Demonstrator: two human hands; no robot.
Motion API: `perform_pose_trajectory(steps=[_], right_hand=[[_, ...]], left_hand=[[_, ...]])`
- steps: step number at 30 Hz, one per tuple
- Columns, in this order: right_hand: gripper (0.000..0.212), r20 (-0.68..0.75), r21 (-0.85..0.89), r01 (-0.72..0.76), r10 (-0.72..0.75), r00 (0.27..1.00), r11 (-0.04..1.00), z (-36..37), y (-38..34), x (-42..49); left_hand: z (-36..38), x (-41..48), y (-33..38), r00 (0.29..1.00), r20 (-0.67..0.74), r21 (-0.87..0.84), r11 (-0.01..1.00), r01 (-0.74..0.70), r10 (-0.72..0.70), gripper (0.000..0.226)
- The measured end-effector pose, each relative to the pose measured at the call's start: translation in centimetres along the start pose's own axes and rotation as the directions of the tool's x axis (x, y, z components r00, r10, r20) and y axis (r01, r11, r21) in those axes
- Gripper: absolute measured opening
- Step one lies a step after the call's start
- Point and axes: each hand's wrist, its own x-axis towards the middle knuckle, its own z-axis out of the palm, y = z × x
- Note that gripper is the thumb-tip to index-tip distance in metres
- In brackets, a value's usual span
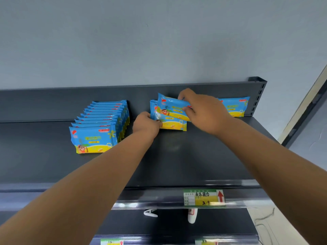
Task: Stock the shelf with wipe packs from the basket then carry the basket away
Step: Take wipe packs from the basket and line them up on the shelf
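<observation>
Our right hand is curled round a wipe pack, fingers over its top edge and thumb under it. We hold it clear of the shelf, slightly tilted, its long axis running left to right. Directly below and partly behind it stands the short row, only a few packs deep and leaning on the back panel. Our left hand pinches the left edge of that row's front pack, which appears to steady it.

So the held pack already lies parallel to the row it should join. We judge that it needs to come down and toward us to stand against the front pack's face. The right hand is the nearer one for that, while the left braces the row.

Further left, well apart, the full row stands upright. At the far right, a lone pack leans on the back panel. A price label sits on the front rail. The basket is out of view, so stocking looks unfinished.
</observation>
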Motion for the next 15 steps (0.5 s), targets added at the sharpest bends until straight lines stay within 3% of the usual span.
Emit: perform_pose_trajectory(steps=[8, 12, 15], right_hand=[[0.026, 0.09, -0.004, -0.04, 0.04, 0.995, 0.999, 2.2, 0.4, 1.7], [0.024, 0.113, -0.042, -0.026, 0.031, 0.993, 0.999, 3.4, -0.2, 2.1], [0.026, 0.092, -0.107, -0.018, 0.028, 0.995, 0.994, 4.3, -0.8, 2.4]], left_hand=[[0.0, 1.0, 0.2, 0.999, -0.037, 0.081, 0.996, 0.04, -0.037, 0.035], [-0.3, 1.4, 0.3, 0.992, 0.042, -0.006, 0.993, 0.12, -0.12, 0.054], [-0.2, 1.2, 0.5, 0.99, 0.095, -0.038, 0.994, 0.107, -0.103, 0.064]])
